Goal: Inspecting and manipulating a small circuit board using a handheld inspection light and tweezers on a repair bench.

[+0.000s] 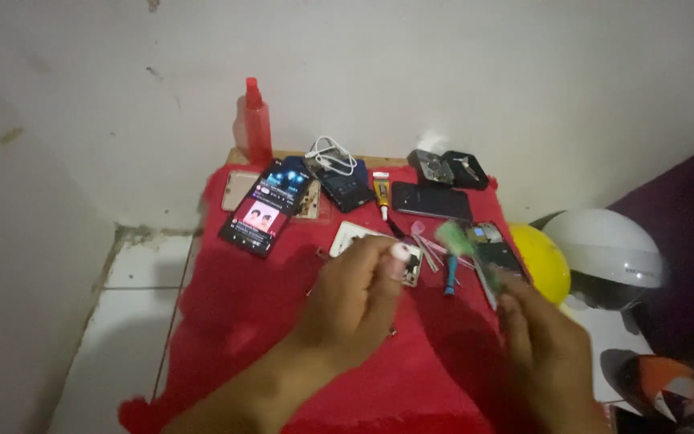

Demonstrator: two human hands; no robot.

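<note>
My left hand [355,301] hovers over the red cloth [234,321], fingers curled around a small white part whose tip shows at its top; the grip is blurred. My right hand [544,341] is lower right, fingers closed near a blurred green-tipped brush [455,239] that sticks up from it. An opened phone [496,257] with its insides showing lies just beyond the right hand. A white phone back [351,237] and a blue-handled screwdriver [449,281] lie between the hands.
A lit phone [265,207] lies at the cloth's left, with more phones, a white cable [331,153], a glue tube [381,193] and a red spray bottle [255,124] behind. A yellow helmet [541,261] and a white helmet [608,249] sit to the right. White tiles lie left.
</note>
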